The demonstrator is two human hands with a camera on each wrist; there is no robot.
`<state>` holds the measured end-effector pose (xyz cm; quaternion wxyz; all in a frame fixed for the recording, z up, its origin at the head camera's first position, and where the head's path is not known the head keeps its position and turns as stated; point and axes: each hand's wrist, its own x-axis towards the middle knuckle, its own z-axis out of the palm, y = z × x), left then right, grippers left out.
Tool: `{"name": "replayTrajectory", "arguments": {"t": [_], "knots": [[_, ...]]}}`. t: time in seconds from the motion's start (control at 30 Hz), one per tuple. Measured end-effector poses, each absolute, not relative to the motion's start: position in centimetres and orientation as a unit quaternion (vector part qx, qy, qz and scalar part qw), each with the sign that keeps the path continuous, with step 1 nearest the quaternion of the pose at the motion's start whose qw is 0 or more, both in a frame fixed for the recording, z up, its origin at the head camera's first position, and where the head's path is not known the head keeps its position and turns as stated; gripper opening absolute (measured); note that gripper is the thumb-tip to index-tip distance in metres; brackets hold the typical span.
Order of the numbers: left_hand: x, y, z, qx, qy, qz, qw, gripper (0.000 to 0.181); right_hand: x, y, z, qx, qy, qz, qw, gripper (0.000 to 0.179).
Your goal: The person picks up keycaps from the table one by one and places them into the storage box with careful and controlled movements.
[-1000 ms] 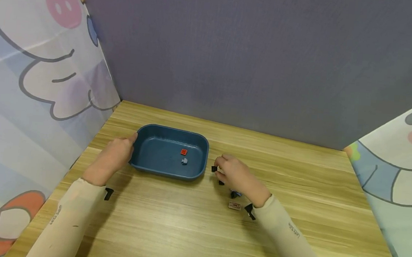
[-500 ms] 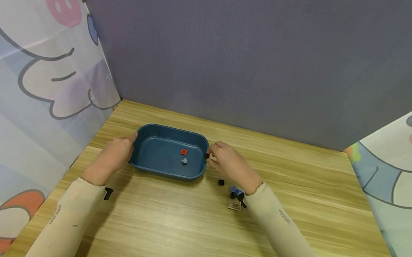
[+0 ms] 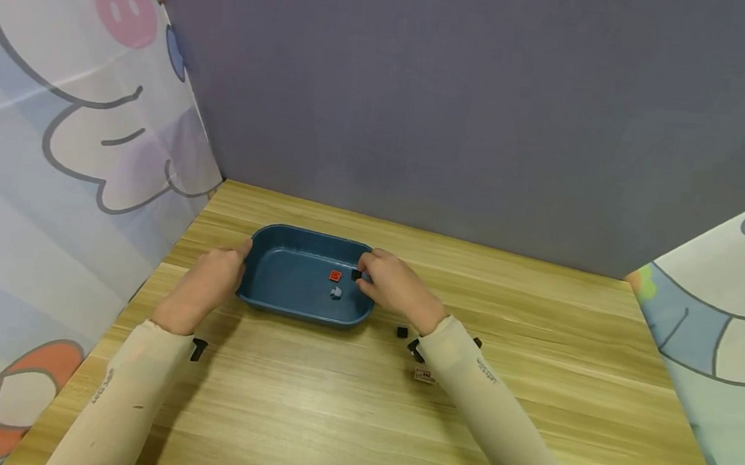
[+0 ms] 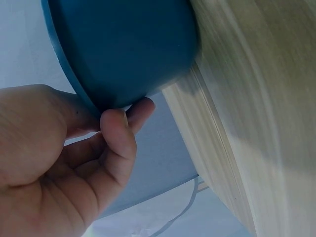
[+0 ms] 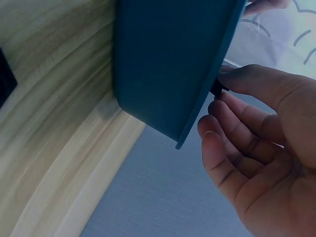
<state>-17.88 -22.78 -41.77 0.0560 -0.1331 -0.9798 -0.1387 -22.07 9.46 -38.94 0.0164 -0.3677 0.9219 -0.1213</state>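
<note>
One black block (image 3: 357,275) has moved from the tray's (image 3: 290,277) right edge to over its inside, pinched by the right hand (image 3: 395,282). Left hand (image 3: 207,281) grips the tray's left end. Carry looks done; release not yet.

A small screened-off tabletop booth is showing, its wider building staying unclear: a yellow-brown wood-grained table (image 3: 306,410) is spreading beneath the left hand (image 3: 204,288) and the right hand (image 3: 397,285), a flat grey-purple panel (image 3: 435,106) is standing beyond them, a pale pig-printed cloth sheet (image 3: 28,183) is hanging leftward, and a pale cartoon-printed cloth sheet (image 3: 727,319) is hanging rightward.
</note>
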Motion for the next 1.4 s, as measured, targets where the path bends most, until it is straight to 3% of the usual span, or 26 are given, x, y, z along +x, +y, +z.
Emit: {"name": "replayTrajectory", "arguments": {"t": [0.9, 1.4], "knots": [[-17.8, -22.6, -41.4, -0.127, -0.981, -0.140, 0.044, 0.044, -21.7, 10.3, -39.1, -0.377, 0.917, -0.128, -0.011, 0.019], [-17.8, -22.6, -41.3, -0.131, -0.980, -0.145, 0.045, 0.043, -18.9, 14.6, -37.9, -0.377, 0.919, -0.102, -0.055, 0.016]]}}
